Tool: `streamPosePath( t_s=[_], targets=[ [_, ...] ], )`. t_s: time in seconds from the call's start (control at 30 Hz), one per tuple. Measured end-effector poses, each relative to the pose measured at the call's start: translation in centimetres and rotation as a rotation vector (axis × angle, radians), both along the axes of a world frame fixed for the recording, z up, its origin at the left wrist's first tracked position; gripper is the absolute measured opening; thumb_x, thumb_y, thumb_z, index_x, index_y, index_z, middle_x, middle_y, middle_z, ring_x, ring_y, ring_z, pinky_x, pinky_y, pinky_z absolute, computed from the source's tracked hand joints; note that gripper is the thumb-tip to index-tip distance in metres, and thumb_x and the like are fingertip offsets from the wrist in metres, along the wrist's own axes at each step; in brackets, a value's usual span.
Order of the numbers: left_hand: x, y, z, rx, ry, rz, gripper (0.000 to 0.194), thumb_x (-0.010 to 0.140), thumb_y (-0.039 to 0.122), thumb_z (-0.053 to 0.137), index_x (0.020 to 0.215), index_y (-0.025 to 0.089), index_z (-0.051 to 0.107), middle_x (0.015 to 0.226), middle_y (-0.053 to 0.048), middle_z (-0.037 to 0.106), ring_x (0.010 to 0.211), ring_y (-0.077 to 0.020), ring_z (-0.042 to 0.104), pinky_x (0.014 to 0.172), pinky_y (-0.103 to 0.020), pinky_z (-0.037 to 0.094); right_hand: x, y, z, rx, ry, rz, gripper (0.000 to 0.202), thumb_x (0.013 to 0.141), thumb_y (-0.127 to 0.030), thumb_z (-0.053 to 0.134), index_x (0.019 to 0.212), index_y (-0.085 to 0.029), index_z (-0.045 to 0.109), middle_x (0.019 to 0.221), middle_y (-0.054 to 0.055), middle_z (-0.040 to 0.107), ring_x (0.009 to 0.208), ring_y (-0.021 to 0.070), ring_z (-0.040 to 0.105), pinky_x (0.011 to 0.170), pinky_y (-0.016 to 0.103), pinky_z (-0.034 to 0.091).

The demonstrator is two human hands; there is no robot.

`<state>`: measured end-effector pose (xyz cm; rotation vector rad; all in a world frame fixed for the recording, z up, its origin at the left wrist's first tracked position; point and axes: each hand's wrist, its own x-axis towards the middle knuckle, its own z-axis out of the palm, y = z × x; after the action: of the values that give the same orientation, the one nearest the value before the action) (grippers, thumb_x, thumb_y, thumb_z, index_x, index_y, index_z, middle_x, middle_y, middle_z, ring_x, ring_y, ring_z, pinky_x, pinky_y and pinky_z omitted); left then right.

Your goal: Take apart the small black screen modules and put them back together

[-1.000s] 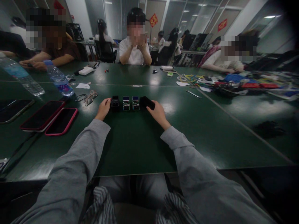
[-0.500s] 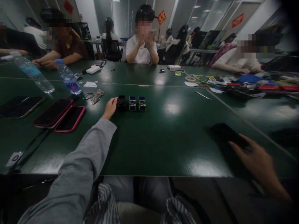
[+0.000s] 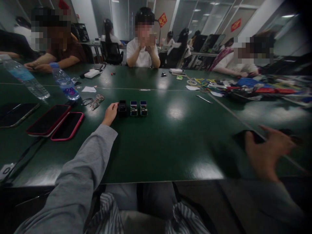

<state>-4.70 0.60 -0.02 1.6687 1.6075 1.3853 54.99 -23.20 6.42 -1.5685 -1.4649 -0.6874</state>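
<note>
My left hand [image 3: 111, 113] reaches forward with its fingers pinched at the left side of a small black boxy device [image 3: 122, 108]. Beside that device stand two small circuit-board modules, the nearer one [image 3: 134, 108] and another [image 3: 143, 108], each with a little dark screen on top. Over on the right, my right hand [image 3: 266, 151] is smeared by motion, its thumb across a dark, flat, phone-like object [image 3: 240, 136] and its fingers behind it. A shadow falls on the table left of this hand, apart from the object.
On the green table [image 3: 170, 146], phones [image 3: 67, 126], water bottles [image 3: 64, 81] and glasses [image 3: 97, 102] lie or stand left. A slim metal tool [image 3: 204, 99] and a cable heap [image 3: 243, 86] are right. People sit opposite, one with raised hands [image 3: 143, 48].
My right hand has moved up and to the right, and the dark flat object has shifted right with it. My left hand stays at the black device. The view has turned slightly right.
</note>
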Motion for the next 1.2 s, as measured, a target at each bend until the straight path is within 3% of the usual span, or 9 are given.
streamPosePath(
  t_s=[0.07,0.13,0.27,0.37,0.53,0.7,0.93,1.2],
  targets=[
    [0.0,0.0,0.0,-0.002,-0.004,-0.001,0.039,0.094,0.039,0.043,0.115,0.019,0.069,0.118,-0.009,0.07,0.112,-0.0237,0.063,0.101,-0.037,0.045,-5.3,3.4,0.1,-0.049,-0.018,-0.012,0.046,0.092,-0.052,0.049,0.134,-0.034,0.056,0.126,0.013,0.061,0.124,0.0368,0.05,0.104,0.065,0.032],
    [-0.1,-0.1,0.0,0.001,-0.007,-0.006,0.039,0.094,0.039,0.043,0.115,0.019,0.069,0.119,-0.009,0.07,0.113,-0.0236,0.063,0.101,-0.037,0.045,-12.4,6.7,-0.2,-0.153,-0.051,0.131,0.044,0.093,-0.048,0.048,0.13,-0.026,0.057,0.128,0.015,0.06,0.123,0.0334,0.051,0.102,0.058,0.038],
    [0.0,-0.3,0.2,-0.002,-0.009,-0.007,0.04,0.095,0.04,0.042,0.116,0.018,0.068,0.12,-0.01,0.07,0.112,-0.0238,0.062,0.1,-0.037,0.046,-26.3,11.4,-1.8,-0.404,-0.1,0.411,0.047,0.096,-0.039,0.047,0.14,-0.023,0.046,0.152,0.014,0.037,0.138,0.0326,0.036,0.105,0.054,0.039],
    [0.1,-0.3,0.3,-0.013,-0.008,-0.009,0.039,0.095,0.04,0.042,0.116,0.019,0.068,0.119,-0.009,0.07,0.112,-0.0235,0.062,0.1,-0.037,0.046,-31.4,13.4,-2.8,-0.486,-0.158,0.591,0.053,0.096,-0.04,0.049,0.146,-0.026,0.039,0.157,0.013,0.028,0.142,0.0337,0.031,0.109,0.055,0.036],
    [0.2,-0.2,0.4,-0.034,0.026,0.028,0.038,0.094,0.041,0.044,0.115,0.022,0.068,0.119,-0.008,0.07,0.113,-0.0235,0.062,0.102,-0.037,0.045,-31.3,15.0,-3.2,-0.516,-0.025,0.709,0.041,0.092,-0.044,0.057,0.129,-0.028,0.052,0.139,0.012,0.045,0.126,0.0347,0.046,0.098,0.058,0.046],
    [0.3,-0.4,0.7,-0.032,0.047,0.041,0.037,0.094,0.04,0.043,0.115,0.021,0.068,0.121,-0.008,0.069,0.115,-0.0239,0.061,0.103,-0.038,0.044,-30.5,15.4,-3.3,-0.44,0.086,0.677,0.019,0.09,-0.028,0.055,0.108,-0.023,0.058,0.118,0.013,0.051,0.113,0.0298,0.052,0.095,0.05,0.05],
    [0.3,-0.5,0.8,-0.015,0.044,0.016,0.039,0.095,0.038,0.042,0.116,0.018,0.068,0.121,-0.01,0.069,0.113,-0.0236,0.062,0.101,-0.037,0.045,-30.0,16.5,-3.9,-0.4,0.325,0.652,0.023,0.091,-0.028,0.049,0.111,-0.02,0.055,0.113,0.013,0.057,0.104,0.0247,0.057,0.093,0.042,0.048],
    [0.5,-0.9,1.2,-0.017,0.037,0.021,0.038,0.095,0.037,0.042,0.115,0.018,0.068,0.119,-0.01,0.07,0.112,-0.0238,0.062,0.1,-0.037,0.046,-29.0,18.3,-5.1,-0.44,0.559,0.646,0.027,0.092,-0.037,0.044,0.108,-0.02,0.056,0.112,0.012,0.063,0.105,0.0237,0.059,0.096,0.043,0.046]
  ],
)
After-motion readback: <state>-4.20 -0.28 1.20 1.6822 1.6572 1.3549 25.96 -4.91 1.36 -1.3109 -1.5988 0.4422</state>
